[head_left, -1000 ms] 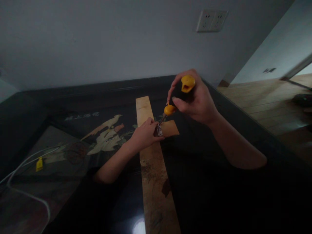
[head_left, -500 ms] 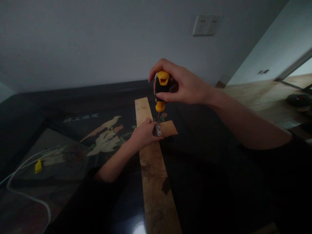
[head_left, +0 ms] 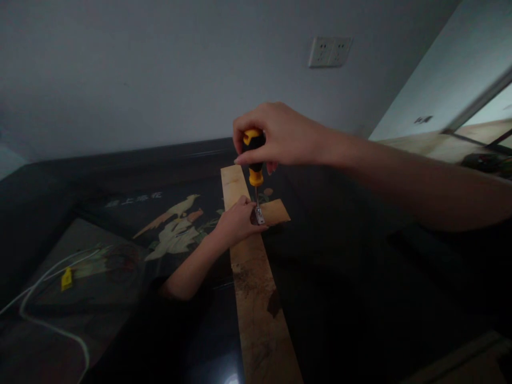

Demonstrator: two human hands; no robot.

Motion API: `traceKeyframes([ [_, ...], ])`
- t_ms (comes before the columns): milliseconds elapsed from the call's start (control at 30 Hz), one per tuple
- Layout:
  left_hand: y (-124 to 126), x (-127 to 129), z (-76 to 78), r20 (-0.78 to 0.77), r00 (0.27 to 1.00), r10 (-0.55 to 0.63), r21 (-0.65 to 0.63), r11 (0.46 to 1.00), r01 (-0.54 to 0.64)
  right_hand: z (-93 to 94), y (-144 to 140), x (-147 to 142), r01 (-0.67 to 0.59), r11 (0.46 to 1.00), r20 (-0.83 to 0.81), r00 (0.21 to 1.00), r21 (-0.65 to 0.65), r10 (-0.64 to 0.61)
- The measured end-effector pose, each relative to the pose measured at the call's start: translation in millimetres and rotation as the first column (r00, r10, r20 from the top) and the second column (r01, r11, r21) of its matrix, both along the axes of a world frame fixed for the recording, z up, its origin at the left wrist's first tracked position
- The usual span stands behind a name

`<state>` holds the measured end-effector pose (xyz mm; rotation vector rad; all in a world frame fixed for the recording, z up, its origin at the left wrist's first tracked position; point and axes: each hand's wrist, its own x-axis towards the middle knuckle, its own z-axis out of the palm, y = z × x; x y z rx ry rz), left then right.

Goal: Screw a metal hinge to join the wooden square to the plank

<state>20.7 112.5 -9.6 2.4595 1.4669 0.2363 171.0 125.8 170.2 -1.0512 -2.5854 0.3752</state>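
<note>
Right hand (head_left: 280,136) is up top, fingers wrapped closed around the yellow-and-black screwdriver (head_left: 253,160), which stands almost upright with its thin shaft pointing straight down. Its tip meets the small silver metal bracket (head_left: 260,215), right where the long pale wooden plank (head_left: 256,288) meets the short wooden crosspiece (head_left: 278,211) that juts off to the right. Left hand (head_left: 236,221) sits low on the plank, fingers curled in and pressed against the bracket's left side, pinning it in place.

That plank runs from the near edge away towards the far wall, lying flat on the dark glossy surface (head_left: 360,277), which carries a painted bird-and-flower picture (head_left: 176,224) to the left. Further left, a white cable (head_left: 52,298) loops across the surface with a small yellow tag (head_left: 66,278) on it. High on the grey far wall, a white double socket plate (head_left: 330,51) sits above the hands.
</note>
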Motion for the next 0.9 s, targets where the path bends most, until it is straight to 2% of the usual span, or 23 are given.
traceKeyframes([
  [100,-1,0,0.8,-0.005,1.000,0.002,0.003,1.000,-0.002,7.2,5,3,0.001,0.985,-0.032,0.999,-0.172,-0.007],
  [200,0,0,0.9,-0.006,1.000,0.006,-0.005,1.000,-0.006,14.7,12,6,0.000,0.928,0.004,1.000,-0.372,0.002],
  [267,0,0,0.4,-0.004,1.000,0.011,-0.008,1.000,-0.011,18.4,15,7,-0.001,0.900,0.044,0.999,-0.436,0.022],
  [367,0,0,-0.9,-0.001,1.000,0.007,-0.011,1.000,-0.007,20.4,16,3,0.015,0.930,0.100,0.995,-0.366,0.023],
  [500,1,-1,-2.0,0.006,1.000,0.005,0.004,1.000,-0.005,17.9,12,-6,0.052,0.996,0.172,0.984,-0.072,-0.039],
  [567,1,-1,-1.7,0.009,1.000,0.005,0.000,1.000,-0.005,16.2,11,-9,0.058,0.995,0.182,0.981,0.077,-0.072],
  [633,1,-1,-1.0,0.007,1.000,0.008,-0.009,1.000,-0.008,14.9,9,-12,0.070,0.986,0.177,0.979,0.153,-0.097],
  [733,2,-1,0.0,-0.004,1.000,0.007,-0.011,1.000,-0.007,14.3,8,-14,0.076,0.992,0.157,0.983,0.102,-0.091],
  [900,2,-1,-0.8,0.002,1.000,0.002,-0.013,1.000,-0.002,16.5,6,-12,0.011,0.987,0.079,0.997,-0.161,0.002],
])
